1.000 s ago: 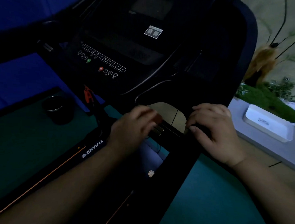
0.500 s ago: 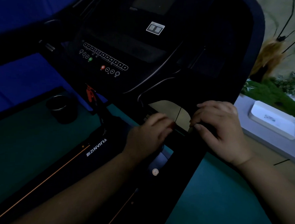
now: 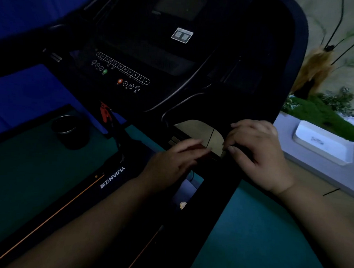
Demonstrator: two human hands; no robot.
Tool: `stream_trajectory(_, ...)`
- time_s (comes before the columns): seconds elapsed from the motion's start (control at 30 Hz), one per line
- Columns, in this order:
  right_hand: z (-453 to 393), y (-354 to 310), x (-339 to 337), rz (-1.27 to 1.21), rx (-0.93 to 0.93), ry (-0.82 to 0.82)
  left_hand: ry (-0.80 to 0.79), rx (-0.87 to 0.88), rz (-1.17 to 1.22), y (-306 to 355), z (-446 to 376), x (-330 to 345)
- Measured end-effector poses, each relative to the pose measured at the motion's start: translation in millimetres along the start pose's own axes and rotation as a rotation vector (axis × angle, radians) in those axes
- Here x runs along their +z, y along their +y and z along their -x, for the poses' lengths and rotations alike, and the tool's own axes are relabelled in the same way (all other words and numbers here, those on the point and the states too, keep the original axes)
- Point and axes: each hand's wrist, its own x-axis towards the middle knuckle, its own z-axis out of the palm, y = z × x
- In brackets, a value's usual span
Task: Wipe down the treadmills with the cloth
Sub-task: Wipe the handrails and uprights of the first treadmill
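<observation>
black treadmill [image 3: 174,77] fills the frame. at centre, the right hand [image 3: 256,151] curls its grip on the dark handrail [image 3: 227,176], likely bracing. the left hand [image 3: 171,160] lies flat-fingered, perhaps pressing a cloth i cannot make out.

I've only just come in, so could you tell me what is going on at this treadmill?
A person is leaning over a dark treadmill. The right hand grips its black side handrail, and the left hand reaches along the same rail with fingers stretched out. The light is dim; no cloth can be made out in either hand.
</observation>
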Motion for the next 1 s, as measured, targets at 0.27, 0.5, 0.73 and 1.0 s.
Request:
stream_trajectory(0.27, 0, 0, 0, 0.003, 0.003, -0.009, 0.049, 0.001, -0.168, -12, 1, -14)
stream_trajectory(0.5, 1, -1, 2, 0.011, 0.005, 0.010, 0.023, 0.029, -0.165, -7, 1, -7)
stream_trajectory(0.73, 0, -1, 1, 0.009, -0.006, 0.017, 0.279, -0.130, -0.335, -29, -5, -33)
stream_trajectory(1.0, 1, 0, 1, -0.008, -0.005, 0.022, 0.358, -0.045, -0.445, -60, -8, -60)
